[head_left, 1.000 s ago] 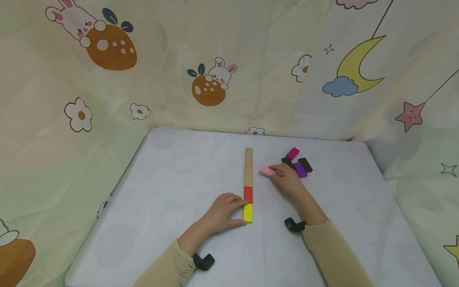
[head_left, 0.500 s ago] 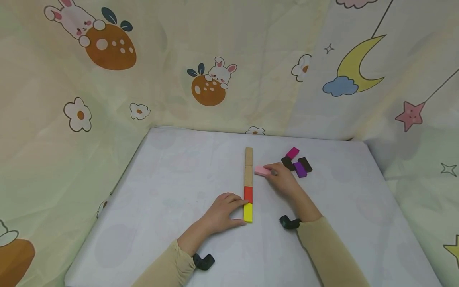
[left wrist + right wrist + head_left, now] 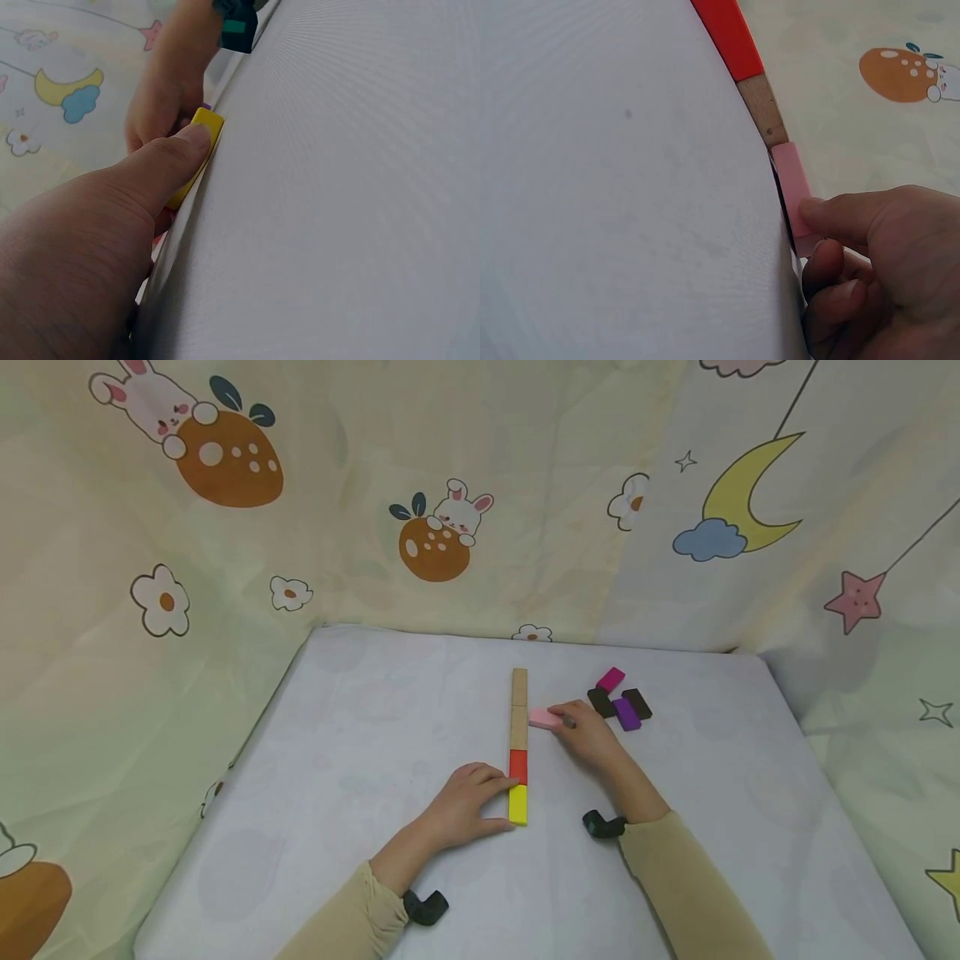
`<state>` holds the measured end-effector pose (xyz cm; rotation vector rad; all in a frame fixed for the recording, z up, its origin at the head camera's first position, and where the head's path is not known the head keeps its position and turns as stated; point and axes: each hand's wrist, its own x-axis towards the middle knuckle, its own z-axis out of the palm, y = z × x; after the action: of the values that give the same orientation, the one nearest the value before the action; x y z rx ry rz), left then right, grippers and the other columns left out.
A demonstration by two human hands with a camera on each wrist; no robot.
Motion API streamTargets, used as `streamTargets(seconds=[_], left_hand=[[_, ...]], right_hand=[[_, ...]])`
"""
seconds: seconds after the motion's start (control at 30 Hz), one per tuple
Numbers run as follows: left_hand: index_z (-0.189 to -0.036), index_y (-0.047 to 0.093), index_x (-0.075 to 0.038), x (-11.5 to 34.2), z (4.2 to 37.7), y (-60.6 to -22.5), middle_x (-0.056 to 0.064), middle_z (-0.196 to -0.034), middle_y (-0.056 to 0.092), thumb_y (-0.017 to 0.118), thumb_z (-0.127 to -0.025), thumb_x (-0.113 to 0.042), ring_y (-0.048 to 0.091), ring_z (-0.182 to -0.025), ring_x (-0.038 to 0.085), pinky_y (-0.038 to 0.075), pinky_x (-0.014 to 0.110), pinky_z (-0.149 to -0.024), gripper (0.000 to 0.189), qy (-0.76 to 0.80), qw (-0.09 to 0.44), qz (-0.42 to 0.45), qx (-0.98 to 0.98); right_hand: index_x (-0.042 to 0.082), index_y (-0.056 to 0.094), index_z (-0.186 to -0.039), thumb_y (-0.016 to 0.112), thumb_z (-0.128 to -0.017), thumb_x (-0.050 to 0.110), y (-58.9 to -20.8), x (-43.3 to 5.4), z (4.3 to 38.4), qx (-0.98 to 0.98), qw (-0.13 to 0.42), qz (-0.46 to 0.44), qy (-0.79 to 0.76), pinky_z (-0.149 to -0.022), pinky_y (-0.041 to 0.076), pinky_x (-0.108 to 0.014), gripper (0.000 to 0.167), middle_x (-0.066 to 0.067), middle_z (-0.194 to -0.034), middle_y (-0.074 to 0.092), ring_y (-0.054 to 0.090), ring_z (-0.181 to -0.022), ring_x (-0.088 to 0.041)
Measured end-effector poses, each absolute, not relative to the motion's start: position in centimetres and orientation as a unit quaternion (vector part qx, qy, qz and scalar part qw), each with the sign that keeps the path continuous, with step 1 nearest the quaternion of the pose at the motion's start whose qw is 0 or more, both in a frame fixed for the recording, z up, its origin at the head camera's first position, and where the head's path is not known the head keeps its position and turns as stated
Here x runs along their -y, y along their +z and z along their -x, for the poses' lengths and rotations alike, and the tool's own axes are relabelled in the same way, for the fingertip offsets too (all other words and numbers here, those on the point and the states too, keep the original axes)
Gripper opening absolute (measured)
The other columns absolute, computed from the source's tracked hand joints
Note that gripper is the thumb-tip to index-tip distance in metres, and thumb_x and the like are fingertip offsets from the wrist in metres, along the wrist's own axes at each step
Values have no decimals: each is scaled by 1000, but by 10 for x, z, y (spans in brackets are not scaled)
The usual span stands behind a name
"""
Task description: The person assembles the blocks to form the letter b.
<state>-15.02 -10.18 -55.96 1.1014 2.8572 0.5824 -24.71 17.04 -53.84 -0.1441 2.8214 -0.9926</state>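
Note:
A straight row of blocks lies on the white table: a yellow block point(image 3: 518, 806) nearest, then a red block point(image 3: 518, 767), then two plain wooden blocks point(image 3: 519, 727). My left hand point(image 3: 467, 806) is at the near end of the row, its thumb against the yellow block's near end and its index fingertip by the red-yellow joint. A pink block point(image 3: 543, 718) is pinched between the thumb and fingers of my right hand point(image 3: 588, 735). In the right wrist view, the pink block's front end appears at or very near the wooden block point(image 3: 763, 109); whether they touch I cannot tell.
Beyond the right hand lie a magenta block point(image 3: 611, 678), a purple block point(image 3: 627, 714) and two dark blocks point(image 3: 637, 703). Patterned cloth point(image 3: 337, 527) rises behind the white tabletop point(image 3: 360, 710) and along its sides.
My right hand has slid left with the pink block, bringing it from a clear gap right up beside the wooden blocks. The left hand has stayed in place.

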Motion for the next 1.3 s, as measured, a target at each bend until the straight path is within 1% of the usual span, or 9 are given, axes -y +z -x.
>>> streamTargets(seconds=[0.37, 0.53, 0.83, 1.03, 1.1, 1.2, 1.3], left_hand=[[-143, 51, -33, 102, 150, -558, -11, -129, 55, 67, -86, -59, 45, -128, 12, 30, 37, -118, 65, 188, 11, -352, -917], [-143, 51, -33, 101, 150, -560, -10, -129, 56, 67, -86, -59, 46, -126, 12, 31, 37, -118, 65, 187, 7, -355, -916], [-143, 51, -33, 101, 152, -563, -11, -129, 56, 67, -86, -60, 45, -127, 11, 30, 36, -118, 65, 188, 9, -354, -916], [-143, 50, -33, 102, 151, -564, -10, -129, 56, 65, -86, -61, 45, -126, 12, 32, 38, -117, 65, 193, 6, -356, -914], [-144, 50, -34, 102, 151, -564, -10, -129, 55, 65, -87, -61, 45, -127, 13, 32, 39, -117, 65, 195, 6, -357, -914], [-143, 50, -34, 102, 150, -563, -10, -130, 56, 65, -87, -61, 45, -127, 13, 33, 39, -117, 65, 195, 7, -356, -914], [-143, 50, -33, 102, 149, -561, -10, -130, 56, 65, -86, -61, 45, -128, 14, 33, 39, -117, 65, 195, 8, -353, -915]], right_hand=[[21, 61, -134, 61, -97, 25, -540, -171, 248, -938, 72, 56, -333, -106, 46, -54, 37, -10, -137, 54, 54, -123, -32], [21, 60, -135, 61, -98, 24, -542, -171, 248, -940, 70, 59, -329, -106, 45, -55, 38, -11, -138, 54, 53, -124, -33], [22, 58, -137, 61, -97, 28, -544, -171, 249, -937, 75, 54, -337, -108, 45, -55, 40, -8, -135, 55, 52, -127, -32], [24, 55, -140, 60, -97, 31, -543, -177, 245, -933, 76, 50, -348, -107, 45, -55, 44, -9, -140, 52, 52, -125, -32], [23, 55, -139, 58, -98, 32, -542, -182, 242, -929, 73, 50, -360, -103, 48, -53, 42, -9, -141, 52, 53, -120, -31], [23, 59, -134, 58, -98, 32, -539, -191, 236, -926, 54, 52, -371, -90, 54, -44, 37, -7, -138, 53, 55, -106, -27], [21, 61, -130, 57, -99, 31, -538, -203, 229, -927, 22, 62, -370, -77, 50, -35, 33, -6, -133, 56, 54, -91, -22]])
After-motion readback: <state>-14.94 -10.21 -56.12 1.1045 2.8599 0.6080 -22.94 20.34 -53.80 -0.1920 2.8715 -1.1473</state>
